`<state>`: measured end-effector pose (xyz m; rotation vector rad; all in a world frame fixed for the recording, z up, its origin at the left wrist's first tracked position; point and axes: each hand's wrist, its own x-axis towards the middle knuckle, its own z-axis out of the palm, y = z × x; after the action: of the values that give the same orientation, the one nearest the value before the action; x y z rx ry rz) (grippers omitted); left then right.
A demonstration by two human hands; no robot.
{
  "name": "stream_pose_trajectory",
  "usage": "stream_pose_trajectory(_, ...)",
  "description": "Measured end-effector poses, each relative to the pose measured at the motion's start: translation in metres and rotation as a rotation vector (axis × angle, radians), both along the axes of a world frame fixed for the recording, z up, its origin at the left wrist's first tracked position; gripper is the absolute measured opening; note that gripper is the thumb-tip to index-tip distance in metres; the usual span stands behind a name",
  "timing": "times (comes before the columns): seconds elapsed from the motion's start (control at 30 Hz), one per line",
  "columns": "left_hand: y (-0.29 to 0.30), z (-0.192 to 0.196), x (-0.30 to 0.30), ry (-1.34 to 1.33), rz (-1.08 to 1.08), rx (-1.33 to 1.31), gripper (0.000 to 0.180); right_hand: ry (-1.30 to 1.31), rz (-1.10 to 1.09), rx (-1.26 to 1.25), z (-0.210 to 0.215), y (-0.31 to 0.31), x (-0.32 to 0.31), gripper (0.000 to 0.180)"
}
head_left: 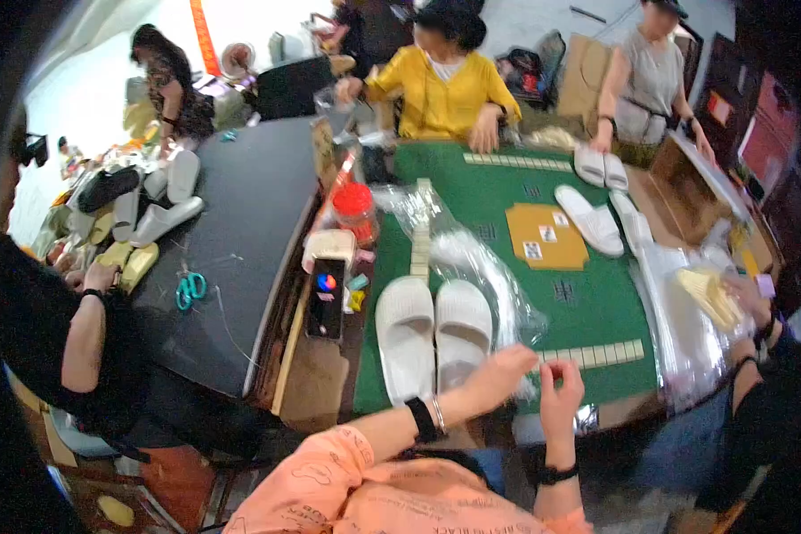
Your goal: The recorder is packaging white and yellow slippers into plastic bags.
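A pair of white slide sandals (464,325) lies side by side on the green table mat (516,307), toes away from me. My left hand (504,369) reaches across the heel of the right-hand sandal, with thumb and fingers pressed together. Close by on its right, my right hand (562,383) is raised in a pinch. Whatever is between the fingertips is too small to tell. Clear plastic bags (481,271) lie crumpled just beyond my hands, and some clear plastic shows under my left hand.
Left of the sandals are a phone (327,298) and a red-lidded jar (354,214). Rows of tiles (596,354) edge the mat, around a brown board (546,236). More white slides (590,220) lie at right. Co-workers surround both tables; teal scissors (190,290) rest on the black one.
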<state>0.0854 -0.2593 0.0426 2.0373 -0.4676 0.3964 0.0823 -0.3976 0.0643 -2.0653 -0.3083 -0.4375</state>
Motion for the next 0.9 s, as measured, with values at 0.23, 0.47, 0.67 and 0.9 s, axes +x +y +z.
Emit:
stream_pose_trajectory(0.23, -0.002, 0.029, -0.021, -0.099, -0.002, -0.258, 0.013, 0.631, 0.459, 0.585, -0.021, 0.011, 0.030, 0.036)
stream_pose_trajectory(0.47, -0.003, 0.059, -0.074, 0.018, -0.527, -0.255, 0.011, 0.714, 0.555, 0.404, -0.037, 0.041, 0.069, 0.035)
stream_pose_trajectory(0.67, 0.034, 0.110, -0.099, 0.315, -0.858, -0.533, 0.010, 0.816, 0.406, 0.270, -0.048, 0.048, 0.103, 0.030)
stream_pose_trajectory(0.9, 0.072, 0.125, -0.105, 0.171, -0.932, -0.529, 0.014, 0.750, 0.329, 0.098, -0.032, 0.046, 0.095, 0.028)
